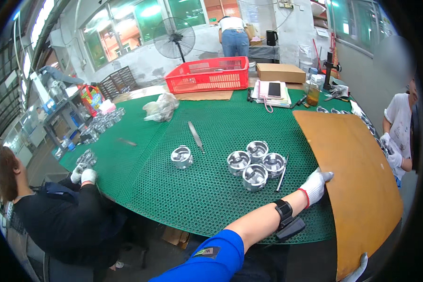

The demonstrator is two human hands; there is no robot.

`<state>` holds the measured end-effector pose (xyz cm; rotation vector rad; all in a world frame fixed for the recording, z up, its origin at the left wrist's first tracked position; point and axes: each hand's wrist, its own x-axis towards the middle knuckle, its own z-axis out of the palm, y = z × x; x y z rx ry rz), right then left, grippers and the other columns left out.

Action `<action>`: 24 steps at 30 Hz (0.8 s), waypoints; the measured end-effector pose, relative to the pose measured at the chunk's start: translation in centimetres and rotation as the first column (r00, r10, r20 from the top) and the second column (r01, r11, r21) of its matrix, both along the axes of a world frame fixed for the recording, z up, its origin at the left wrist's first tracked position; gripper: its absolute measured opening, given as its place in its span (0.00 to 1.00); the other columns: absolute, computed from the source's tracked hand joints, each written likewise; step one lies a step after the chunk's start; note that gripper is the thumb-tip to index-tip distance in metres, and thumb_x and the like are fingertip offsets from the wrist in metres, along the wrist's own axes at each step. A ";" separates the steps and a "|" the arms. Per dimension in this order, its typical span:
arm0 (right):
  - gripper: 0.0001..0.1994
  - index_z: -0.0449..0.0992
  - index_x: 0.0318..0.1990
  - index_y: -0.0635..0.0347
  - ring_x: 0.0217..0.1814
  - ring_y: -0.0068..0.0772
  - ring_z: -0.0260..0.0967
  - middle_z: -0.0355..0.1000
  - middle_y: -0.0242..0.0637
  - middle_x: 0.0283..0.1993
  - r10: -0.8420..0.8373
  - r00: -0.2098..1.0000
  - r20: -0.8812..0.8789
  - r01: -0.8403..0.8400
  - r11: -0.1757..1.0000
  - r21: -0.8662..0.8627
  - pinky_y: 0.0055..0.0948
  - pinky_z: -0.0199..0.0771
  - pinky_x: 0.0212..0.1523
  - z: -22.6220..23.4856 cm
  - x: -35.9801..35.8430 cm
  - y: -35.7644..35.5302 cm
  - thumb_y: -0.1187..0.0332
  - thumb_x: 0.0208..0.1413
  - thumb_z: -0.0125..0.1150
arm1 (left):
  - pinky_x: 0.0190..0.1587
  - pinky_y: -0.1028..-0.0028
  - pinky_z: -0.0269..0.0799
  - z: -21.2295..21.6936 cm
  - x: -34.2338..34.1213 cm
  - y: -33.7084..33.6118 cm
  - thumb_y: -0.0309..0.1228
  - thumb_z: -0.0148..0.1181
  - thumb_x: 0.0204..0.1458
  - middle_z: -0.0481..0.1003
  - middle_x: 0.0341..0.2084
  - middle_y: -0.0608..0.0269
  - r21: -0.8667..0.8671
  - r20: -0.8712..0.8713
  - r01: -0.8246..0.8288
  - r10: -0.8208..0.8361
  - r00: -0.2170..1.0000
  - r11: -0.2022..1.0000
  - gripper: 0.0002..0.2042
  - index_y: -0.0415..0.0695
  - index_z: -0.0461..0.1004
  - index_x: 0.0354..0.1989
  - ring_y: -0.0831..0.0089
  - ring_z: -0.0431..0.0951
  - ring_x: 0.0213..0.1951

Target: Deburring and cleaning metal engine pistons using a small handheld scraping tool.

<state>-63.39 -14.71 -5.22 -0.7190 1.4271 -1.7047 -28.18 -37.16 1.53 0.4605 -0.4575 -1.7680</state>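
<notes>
A large brown flat board [350, 183] with a scuffed face stands between me and the right part of the table. My left hand [315, 184], in a white knit glove with a red cuff, grips its left edge. At its bottom corner is my right hand [359, 269], also gloved and partly cut off, closed on the lower edge. Left of my left hand sit several shiny metal pistons [255, 176] in a cluster, with a thin metal rod [282, 174] beside them. One more piston [182, 157] stands apart, near a flat metal file [196, 137].
The green perforated mat [141, 188] covers the table. A red crate [207, 77], cardboard box [281, 73], phone [274, 90] on papers, jar [313, 94] and plastic bag [161, 107] line the far side. Co-workers handle pistons at left [87, 159] and right [385, 145].
</notes>
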 end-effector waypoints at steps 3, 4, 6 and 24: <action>0.28 0.70 0.65 0.60 0.66 0.44 0.67 0.68 0.43 0.68 0.187 0.858 0.478 -0.221 0.975 0.015 0.46 0.70 0.63 1.4 0.5 1.6 0.52 0.63 0.58 | 0.66 0.59 0.65 3.0 1.4 2.1 0.19 0.50 0.59 0.68 0.63 0.52 -0.166 0.032 -0.043 0.049 0.998 0.985 0.28 0.39 0.56 0.70 0.57 0.70 0.62; 0.28 0.70 0.65 0.60 0.66 0.44 0.67 0.68 0.43 0.68 0.211 0.853 0.478 -0.249 0.968 0.015 0.46 0.70 0.63 1.8 1.7 1.9 0.52 0.63 0.58 | 0.66 0.60 0.65 4.1 2.3 2.9 0.18 0.51 0.56 0.68 0.63 0.51 -0.234 0.010 -0.040 0.043 0.999 0.971 0.30 0.38 0.56 0.70 0.58 0.70 0.62; 0.24 0.72 0.61 0.63 0.59 0.43 0.70 0.71 0.45 0.60 0.223 0.857 0.465 -0.210 0.974 -0.080 0.43 0.72 0.60 4.1 5.4 3.1 0.58 0.62 0.57 | 0.66 0.61 0.65 7.3 3.6 5.1 0.19 0.53 0.56 0.68 0.63 0.52 -0.342 0.042 -0.079 0.099 0.994 0.936 0.31 0.38 0.55 0.70 0.60 0.70 0.62; 0.23 0.70 0.60 0.68 0.58 0.40 0.71 0.72 0.45 0.58 0.947 0.321 0.019 -0.841 0.294 -0.454 0.36 0.71 0.60 0.7 29.2 -13.9 0.61 0.65 0.54 | 0.62 0.56 0.69 18.6 18.7 44.2 0.19 0.59 0.53 0.70 0.61 0.57 -0.666 0.176 -0.688 0.957 0.230 0.288 0.33 0.44 0.58 0.70 0.58 0.72 0.61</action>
